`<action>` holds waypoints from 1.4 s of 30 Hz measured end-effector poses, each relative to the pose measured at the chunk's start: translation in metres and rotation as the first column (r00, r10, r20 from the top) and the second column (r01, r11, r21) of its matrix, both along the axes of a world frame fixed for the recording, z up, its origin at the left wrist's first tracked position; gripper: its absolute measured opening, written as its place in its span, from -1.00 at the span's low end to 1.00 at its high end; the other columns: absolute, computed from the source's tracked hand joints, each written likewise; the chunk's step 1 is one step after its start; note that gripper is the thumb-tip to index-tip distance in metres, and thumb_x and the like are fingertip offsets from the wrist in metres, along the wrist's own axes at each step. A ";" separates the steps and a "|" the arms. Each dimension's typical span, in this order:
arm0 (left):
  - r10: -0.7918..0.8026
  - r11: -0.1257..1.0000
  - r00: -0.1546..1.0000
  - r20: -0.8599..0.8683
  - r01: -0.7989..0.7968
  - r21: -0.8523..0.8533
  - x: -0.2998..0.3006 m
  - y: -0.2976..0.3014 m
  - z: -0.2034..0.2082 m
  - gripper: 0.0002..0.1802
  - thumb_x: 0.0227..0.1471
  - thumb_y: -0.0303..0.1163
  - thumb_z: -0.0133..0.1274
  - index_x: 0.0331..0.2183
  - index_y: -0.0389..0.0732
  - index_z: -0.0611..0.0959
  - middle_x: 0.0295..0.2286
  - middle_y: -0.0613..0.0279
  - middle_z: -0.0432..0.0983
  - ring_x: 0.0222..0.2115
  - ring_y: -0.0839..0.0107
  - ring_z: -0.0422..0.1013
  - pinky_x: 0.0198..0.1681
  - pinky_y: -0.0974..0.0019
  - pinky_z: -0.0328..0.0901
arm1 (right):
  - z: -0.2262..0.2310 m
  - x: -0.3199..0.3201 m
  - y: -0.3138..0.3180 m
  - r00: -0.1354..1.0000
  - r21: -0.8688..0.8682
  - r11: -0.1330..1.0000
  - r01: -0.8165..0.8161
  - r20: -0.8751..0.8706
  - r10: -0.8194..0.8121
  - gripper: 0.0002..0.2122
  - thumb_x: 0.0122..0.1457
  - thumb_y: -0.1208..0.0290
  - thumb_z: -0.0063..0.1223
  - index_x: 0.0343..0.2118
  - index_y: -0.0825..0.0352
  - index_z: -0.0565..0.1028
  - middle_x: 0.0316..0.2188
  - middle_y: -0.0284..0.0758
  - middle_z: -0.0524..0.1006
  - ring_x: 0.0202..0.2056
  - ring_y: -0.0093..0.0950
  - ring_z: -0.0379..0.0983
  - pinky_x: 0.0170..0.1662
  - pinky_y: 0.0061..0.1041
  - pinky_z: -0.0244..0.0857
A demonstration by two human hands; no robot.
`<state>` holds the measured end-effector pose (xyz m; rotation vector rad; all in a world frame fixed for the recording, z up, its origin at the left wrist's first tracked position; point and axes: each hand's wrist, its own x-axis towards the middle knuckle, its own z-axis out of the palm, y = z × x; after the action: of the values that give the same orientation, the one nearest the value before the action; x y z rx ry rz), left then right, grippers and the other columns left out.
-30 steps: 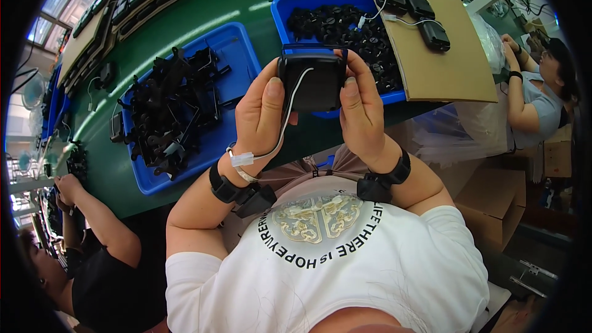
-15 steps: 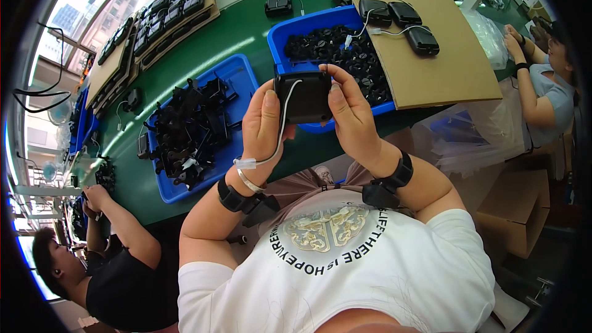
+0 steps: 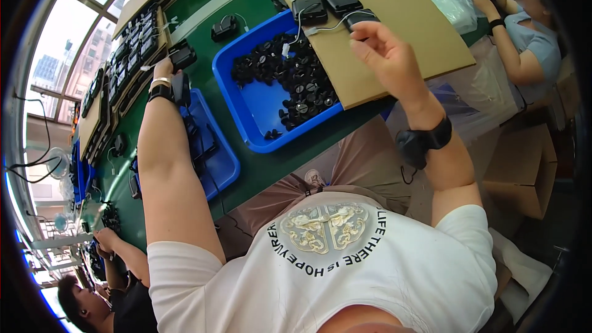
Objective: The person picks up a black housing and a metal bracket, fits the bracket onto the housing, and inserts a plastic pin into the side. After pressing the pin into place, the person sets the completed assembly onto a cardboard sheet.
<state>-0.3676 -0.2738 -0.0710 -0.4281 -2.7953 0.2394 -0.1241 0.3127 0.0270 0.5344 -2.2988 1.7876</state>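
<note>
My left hand (image 3: 163, 70) reaches far out to the left, beside the stack of devices. It is closed on a black box-shaped device (image 3: 183, 57) with a white cable; the fingers are mostly hidden. My right hand (image 3: 390, 65) is raised over the cardboard sheet (image 3: 407, 18), its fingers loosely curved and apart from the thumb, with nothing seen in it. Just beyond its fingertips lies one black device (image 3: 360, 18), partly covered by them. Two more, a black device (image 3: 309, 10) and its neighbour (image 3: 342, 2), rest on the sheet with white cables.
A blue bin (image 3: 248, 135) holds many small black round parts. Under my left arm is another blue bin (image 3: 227, 169) with black parts. Layered cardboard carries rows of black devices (image 3: 132, 49) at the left. Co-workers sit at left (image 3: 123, 299) and right (image 3: 530, 55).
My hands have parted. The left has carried the device out to the far left; the right has let go and moved over the cardboard sheet. The view has shifted too.
</note>
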 end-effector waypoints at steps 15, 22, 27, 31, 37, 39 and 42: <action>0.059 0.972 0.951 0.305 -0.124 0.199 0.028 0.109 0.039 -0.44 -0.17 -0.07 0.17 -0.23 -0.33 0.50 -0.31 0.02 0.45 -0.19 0.19 0.39 -0.15 0.25 0.30 | 0.002 -0.060 0.022 0.886 0.778 0.448 0.441 -0.299 -0.353 -0.22 -0.17 -0.03 0.19 0.04 0.42 0.22 -0.02 -0.04 0.32 0.01 -0.13 0.24 0.05 -0.31 0.15; -0.427 -0.231 0.896 0.123 -0.240 0.943 0.176 0.247 0.123 -0.33 -0.07 -0.28 0.12 0.05 -0.30 0.28 -0.01 -0.01 0.19 0.03 0.33 0.15 0.01 0.25 0.15 | -0.001 -0.062 0.028 0.879 0.853 0.359 0.378 -0.209 -0.429 -0.28 -0.16 0.08 0.16 0.04 0.42 0.23 -0.05 -0.03 0.35 -0.02 -0.12 0.26 0.04 -0.31 0.16; -0.542 0.303 0.840 0.033 0.158 0.940 0.285 0.299 0.143 -0.28 -0.09 -0.31 0.13 0.08 -0.26 0.24 0.03 0.11 0.19 0.03 0.34 0.17 0.06 0.33 0.08 | -0.001 -0.040 0.025 0.842 0.663 0.519 0.539 -0.428 -0.328 -0.31 -0.17 0.19 0.17 0.04 0.42 0.22 -0.06 -0.04 0.36 -0.04 -0.16 0.29 0.04 -0.32 0.17; -0.713 0.470 0.635 0.295 0.121 0.874 0.294 0.300 0.142 -0.39 -0.05 -0.30 0.10 0.03 -0.26 0.30 -0.03 0.16 0.28 -0.03 0.35 0.24 0.02 0.34 0.12 | 0.005 -0.010 -0.004 0.845 0.509 0.702 0.498 -0.467 -0.261 -0.31 -0.20 0.29 0.21 0.05 0.41 0.22 -0.08 -0.06 0.37 -0.05 -0.18 0.31 0.03 -0.36 0.17; -0.898 -0.059 0.400 0.186 -0.527 0.848 0.274 0.254 0.077 -0.52 0.00 -0.39 0.04 -0.04 -0.30 0.35 -0.13 0.12 0.36 -0.09 0.38 0.29 -0.02 0.35 0.17 | 0.019 0.035 -0.063 0.825 0.389 0.890 0.237 -0.564 0.026 -0.28 -0.30 0.49 0.26 0.05 0.38 0.22 -0.07 -0.13 0.36 -0.07 -0.22 0.31 0.00 -0.40 0.19; -0.859 -0.215 0.502 0.097 -0.527 0.822 0.289 0.265 0.082 -0.51 0.00 -0.38 0.04 -0.03 -0.31 0.33 -0.12 0.10 0.35 -0.08 0.38 0.28 -0.02 0.34 0.17 | 0.019 0.043 -0.077 0.809 0.407 0.897 0.175 -0.578 0.105 -0.27 -0.31 0.50 0.26 0.05 0.38 0.22 -0.07 -0.14 0.36 -0.07 -0.23 0.31 -0.01 -0.39 0.19; -0.709 -0.509 0.703 -0.059 -0.451 0.733 0.310 0.285 0.088 -0.48 0.01 -0.36 0.04 -0.01 -0.32 0.31 -0.11 0.08 0.33 -0.07 0.39 0.27 -0.01 0.32 0.17 | 0.016 0.053 -0.103 0.753 0.435 0.899 0.041 -0.605 0.259 -0.26 -0.34 0.53 0.26 0.05 0.36 0.22 -0.06 -0.17 0.36 -0.07 -0.24 0.30 -0.02 -0.38 0.19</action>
<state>-0.0572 0.0112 0.0166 -0.4410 -1.5357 -3.0181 -0.0712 0.2095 0.0434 1.1772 -2.1291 0.8695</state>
